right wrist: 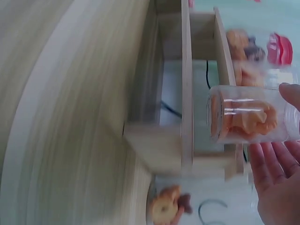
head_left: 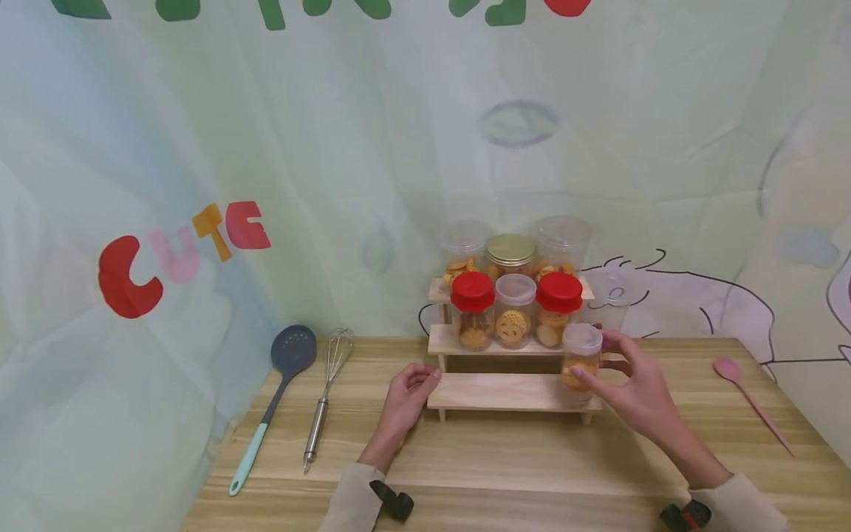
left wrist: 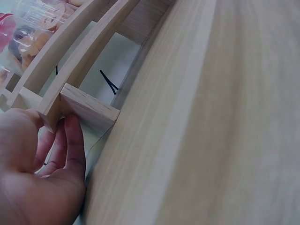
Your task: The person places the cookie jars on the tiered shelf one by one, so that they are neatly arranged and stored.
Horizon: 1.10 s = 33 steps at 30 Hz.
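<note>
A three-tier wooden display rack [head_left: 492, 390] stands on the table. My left hand [head_left: 407, 395] pinches the left end of its lowest board, thumb above and fingers below, as the left wrist view [left wrist: 51, 164] shows. My right hand [head_left: 634, 384] holds a clear-lidded cookie jar [head_left: 580, 362] upright at the lowest board's right end. In the right wrist view a small gap shows between this jar's base [right wrist: 243, 115] and that board. On the middle tier are two red-lidded jars [head_left: 473, 307] with a clear-lidded jar [head_left: 515, 314] between them, all holding cookies.
Behind, the top tier bears a gold-lidded jar [head_left: 510, 255] between two clear-lidded jars [head_left: 561, 240]. Another clear jar [head_left: 608, 295] stands right of the rack. A slotted turner [head_left: 292, 355] and a whisk [head_left: 326, 395] lie left, a pink spoon [head_left: 751, 399] right.
</note>
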{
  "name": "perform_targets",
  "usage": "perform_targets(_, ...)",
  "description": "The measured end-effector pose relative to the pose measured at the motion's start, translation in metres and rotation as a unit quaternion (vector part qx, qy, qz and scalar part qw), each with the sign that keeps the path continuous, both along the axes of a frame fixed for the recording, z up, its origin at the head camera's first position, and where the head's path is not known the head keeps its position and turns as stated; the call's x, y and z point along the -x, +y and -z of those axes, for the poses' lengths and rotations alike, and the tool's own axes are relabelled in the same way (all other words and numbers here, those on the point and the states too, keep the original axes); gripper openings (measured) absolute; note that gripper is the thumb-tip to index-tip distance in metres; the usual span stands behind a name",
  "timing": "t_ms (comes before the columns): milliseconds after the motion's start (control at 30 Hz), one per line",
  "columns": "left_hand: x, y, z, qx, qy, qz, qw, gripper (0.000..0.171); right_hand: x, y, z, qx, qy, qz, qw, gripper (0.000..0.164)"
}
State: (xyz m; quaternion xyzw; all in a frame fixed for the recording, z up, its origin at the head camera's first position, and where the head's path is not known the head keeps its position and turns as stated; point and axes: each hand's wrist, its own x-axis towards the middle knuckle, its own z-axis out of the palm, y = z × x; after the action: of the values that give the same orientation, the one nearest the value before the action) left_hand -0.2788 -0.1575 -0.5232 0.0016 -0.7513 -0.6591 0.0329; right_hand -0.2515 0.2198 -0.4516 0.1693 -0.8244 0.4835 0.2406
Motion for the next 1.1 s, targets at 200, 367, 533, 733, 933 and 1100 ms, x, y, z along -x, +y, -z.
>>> perform_targets(200, 0.000, 0.000, 0.000, -0.001, 0.000, -0.001, 1.0000, 0.033, -0.002, -0.027, -0.001, 0.007, -0.031, -0.029, 0.999, 0.065)
perform_targets(367, 0.000, 0.000, 0.000, -0.004, -0.002, 0.001, 1.0000, 0.034, 0.001, -0.046, 0.000, 0.014, -0.055, -0.048, 0.997, 0.063)
perform_targets(533, 0.000, 0.000, 0.000, 0.001, -0.003, -0.002, 1.0000, 0.033, 0.006, -0.064, 0.002, 0.017, -0.057, -0.074, 0.996, 0.064)
perform_targets(733, 0.001, 0.000, 0.002, 0.005, -0.002, -0.001, 1.0000, 0.034, 0.009, -0.082, 0.006, 0.028, -0.056, -0.090, 0.994, 0.065)
perform_targets(933, 0.001, 0.000, 0.001, 0.003, -0.005, -0.001, 1.0000, 0.033, 0.008, -0.094, 0.009, 0.036, -0.059, -0.094, 0.993, 0.067)
perform_targets(1100, 0.001, 0.000, 0.001, 0.002, -0.001, -0.001, 1.0000, 0.034, 0.010, -0.101, 0.013, 0.041, -0.055, -0.092, 0.993, 0.068)
